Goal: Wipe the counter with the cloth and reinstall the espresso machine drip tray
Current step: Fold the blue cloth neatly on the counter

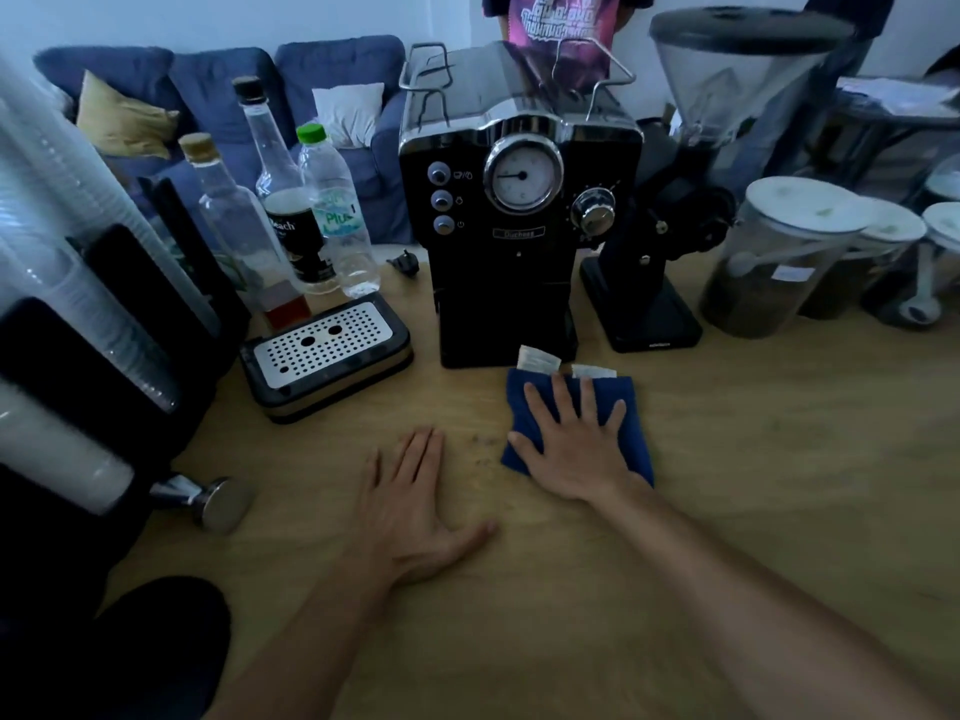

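Observation:
A folded blue cloth (626,407) lies on the wooden counter (753,485) just in front of the black espresso machine (514,210). My right hand (571,444) presses flat on the cloth with fingers spread. My left hand (410,506) rests flat and empty on the bare counter to the left of the cloth. The drip tray (327,356), black with a perforated metal grate, sits out of the machine on the counter to the machine's left. A few dark specks (480,449) mark the wood between my hands. Two small white packets (537,360) peek out behind the cloth.
Three bottles (291,215) stand behind the tray. A metal tamper (208,498) lies at the left beside a black cup holder (104,356). A coffee grinder (675,200) and lidded jars (779,262) stand to the right. A person (561,18) stands behind the machine.

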`<act>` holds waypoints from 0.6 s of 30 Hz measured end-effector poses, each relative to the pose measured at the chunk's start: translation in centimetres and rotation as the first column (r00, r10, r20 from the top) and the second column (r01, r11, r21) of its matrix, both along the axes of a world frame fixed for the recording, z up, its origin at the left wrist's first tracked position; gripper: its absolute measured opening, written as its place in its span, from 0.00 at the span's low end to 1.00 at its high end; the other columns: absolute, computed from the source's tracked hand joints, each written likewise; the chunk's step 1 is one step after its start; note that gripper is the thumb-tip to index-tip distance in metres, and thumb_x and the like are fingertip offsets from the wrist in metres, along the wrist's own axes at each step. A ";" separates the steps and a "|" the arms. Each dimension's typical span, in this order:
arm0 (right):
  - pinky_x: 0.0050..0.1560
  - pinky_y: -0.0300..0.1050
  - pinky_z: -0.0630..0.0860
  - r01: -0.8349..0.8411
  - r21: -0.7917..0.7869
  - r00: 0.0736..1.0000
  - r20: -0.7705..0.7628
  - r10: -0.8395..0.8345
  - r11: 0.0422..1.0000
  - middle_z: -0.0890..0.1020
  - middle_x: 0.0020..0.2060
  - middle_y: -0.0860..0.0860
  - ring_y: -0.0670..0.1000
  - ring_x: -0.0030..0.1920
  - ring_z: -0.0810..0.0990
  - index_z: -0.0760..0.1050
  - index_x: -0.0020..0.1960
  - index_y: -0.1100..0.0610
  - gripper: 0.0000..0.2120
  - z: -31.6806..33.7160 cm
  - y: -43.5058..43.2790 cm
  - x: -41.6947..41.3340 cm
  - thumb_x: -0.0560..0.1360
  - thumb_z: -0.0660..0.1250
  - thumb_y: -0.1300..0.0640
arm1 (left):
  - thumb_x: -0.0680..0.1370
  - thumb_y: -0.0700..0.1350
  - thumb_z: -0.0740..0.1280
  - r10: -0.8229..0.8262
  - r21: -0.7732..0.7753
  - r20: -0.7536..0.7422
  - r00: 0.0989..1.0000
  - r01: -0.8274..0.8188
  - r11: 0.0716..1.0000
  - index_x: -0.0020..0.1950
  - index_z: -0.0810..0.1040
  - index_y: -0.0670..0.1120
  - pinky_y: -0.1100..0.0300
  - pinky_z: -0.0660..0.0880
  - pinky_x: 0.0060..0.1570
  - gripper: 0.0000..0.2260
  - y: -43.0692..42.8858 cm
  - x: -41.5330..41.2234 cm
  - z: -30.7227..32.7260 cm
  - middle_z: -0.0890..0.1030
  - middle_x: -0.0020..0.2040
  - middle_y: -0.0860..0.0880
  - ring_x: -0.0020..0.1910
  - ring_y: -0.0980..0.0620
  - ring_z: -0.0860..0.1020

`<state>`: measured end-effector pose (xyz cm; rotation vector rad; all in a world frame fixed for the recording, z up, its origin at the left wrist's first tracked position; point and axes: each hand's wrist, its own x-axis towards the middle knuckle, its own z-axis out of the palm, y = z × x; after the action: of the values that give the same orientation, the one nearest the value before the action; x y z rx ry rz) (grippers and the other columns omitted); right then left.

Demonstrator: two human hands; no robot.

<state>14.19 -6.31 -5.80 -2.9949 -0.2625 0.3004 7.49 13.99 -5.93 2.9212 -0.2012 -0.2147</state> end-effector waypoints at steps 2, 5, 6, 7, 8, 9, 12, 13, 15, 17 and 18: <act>0.68 0.70 0.36 -0.134 -0.027 0.991 0.016 0.134 0.991 0.37 0.76 0.48 0.57 0.74 0.32 0.36 0.75 0.42 0.33 -0.1 -1.5 -1.8 0.74 0.40 0.32 | 0.63 0.80 0.49 0.003 0.014 -0.007 1.000 -0.003 1.000 0.77 0.37 0.50 0.48 0.35 0.73 0.53 0.1 -0.1 -0.1 0.38 0.78 0.53 0.76 0.55 0.38; 0.68 0.71 0.35 -0.222 -0.035 0.975 0.022 0.222 0.975 0.37 0.76 0.46 0.55 0.74 0.32 0.37 0.73 0.38 0.36 0.0 -4.7 -3.5 0.69 0.38 0.28 | 0.64 0.79 0.50 0.011 0.024 -0.004 1.000 -0.011 1.000 0.78 0.38 0.49 0.45 0.35 0.73 0.52 0.1 -0.2 -0.1 0.39 0.78 0.53 0.76 0.55 0.38; 0.68 0.71 0.35 -0.185 -0.033 0.983 0.009 0.185 0.982 0.37 0.76 0.46 0.56 0.74 0.33 0.37 0.73 0.37 0.36 0.1 -5.4 -3.4 0.68 0.40 0.27 | 0.64 0.79 0.49 0.007 0.033 -0.009 1.000 -0.007 0.999 0.78 0.38 0.49 0.45 0.36 0.73 0.53 -0.1 -0.5 -0.1 0.39 0.78 0.53 0.76 0.55 0.38; 0.67 0.72 0.35 -0.118 -0.026 0.993 -0.001 0.118 0.993 0.37 0.76 0.47 0.57 0.74 0.33 0.37 0.73 0.37 0.36 0.1 -5.6 -2.9 0.69 0.42 0.27 | 0.63 0.79 0.49 0.007 0.038 -0.010 1.000 -0.007 0.999 0.78 0.38 0.49 0.44 0.36 0.73 0.53 -0.2 -0.6 0.0 0.38 0.78 0.53 0.76 0.55 0.38; 0.67 0.72 0.35 -0.036 -0.013 0.999 -0.012 0.036 0.999 0.36 0.76 0.48 0.59 0.74 0.33 0.37 0.73 0.37 0.36 0.1 -5.2 -2.1 0.70 0.43 0.27 | 0.63 0.80 0.48 0.009 0.039 -0.011 1.000 -0.009 0.999 0.77 0.37 0.50 0.44 0.36 0.73 0.54 -0.2 -0.6 0.1 0.38 0.78 0.53 0.76 0.55 0.38; 0.66 0.73 0.35 0.034 -0.002 0.999 -0.026 -0.034 0.999 0.36 0.76 0.49 0.60 0.74 0.32 0.37 0.74 0.39 0.37 0.0 -4.5 -1.2 0.70 0.43 0.27 | 0.61 0.81 0.46 0.012 0.038 -0.019 1.000 -0.011 0.999 0.77 0.37 0.49 0.44 0.36 0.73 0.54 -0.3 -0.6 0.2 0.38 0.78 0.53 0.76 0.55 0.38; 0.66 0.73 0.34 0.059 0.000 0.998 -0.032 -0.059 0.998 0.35 0.76 0.51 0.62 0.73 0.30 0.35 0.74 0.43 0.36 0.1 -1.6 -0.6 0.73 0.42 0.30 | 0.60 0.81 0.44 0.008 0.040 -0.018 1.000 -0.008 0.999 0.78 0.37 0.49 0.43 0.36 0.73 0.55 -0.2 -0.3 0.4 0.39 0.78 0.53 0.76 0.54 0.38; 0.67 0.72 0.34 0.002 -0.005 1.000 -0.025 -0.002 1.000 0.35 0.75 0.51 0.61 0.73 0.30 0.35 0.74 0.43 0.34 0.0 -1.1 -1.3 0.74 0.42 0.31 | 0.61 0.81 0.45 0.006 0.037 -0.016 1.000 -0.006 0.999 0.78 0.38 0.49 0.44 0.36 0.73 0.54 -0.1 -0.3 0.4 0.39 0.78 0.53 0.76 0.54 0.38; 0.69 0.71 0.35 -0.152 -0.012 0.988 -0.008 0.152 0.988 0.34 0.75 0.50 0.58 0.73 0.30 0.35 0.74 0.42 0.32 -0.2 -1.8 -3.1 0.75 0.41 0.33 | 0.62 0.80 0.46 0.004 0.036 -0.012 1.000 -0.004 0.999 0.77 0.37 0.49 0.44 0.36 0.73 0.54 0.0 -0.5 0.3 0.39 0.78 0.53 0.76 0.54 0.38; 0.70 0.69 0.38 -0.281 -0.022 0.960 0.000 0.281 0.959 0.34 0.75 0.46 0.55 0.74 0.30 0.35 0.74 0.39 0.32 0.0 -4.1 -4.2 0.73 0.40 0.31 | 0.61 0.80 0.44 0.007 0.047 -0.013 1.000 -0.006 0.999 0.77 0.37 0.49 0.45 0.36 0.73 0.54 -0.1 -0.7 0.2 0.37 0.78 0.53 0.76 0.55 0.37; 0.71 0.68 0.38 -0.292 -0.022 0.956 -0.006 0.292 0.956 0.34 0.75 0.45 0.53 0.74 0.31 0.35 0.73 0.37 0.33 0.2 -5.3 -4.1 0.72 0.39 0.30 | 0.60 0.80 0.43 0.005 0.049 -0.020 1.000 -0.004 0.999 0.77 0.36 0.50 0.46 0.35 0.73 0.54 -0.2 -0.8 0.3 0.37 0.78 0.53 0.76 0.55 0.36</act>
<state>10.09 -11.61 -5.63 -2.9727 -0.7096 0.3361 6.70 13.75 -5.67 2.9667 -0.1889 -0.2517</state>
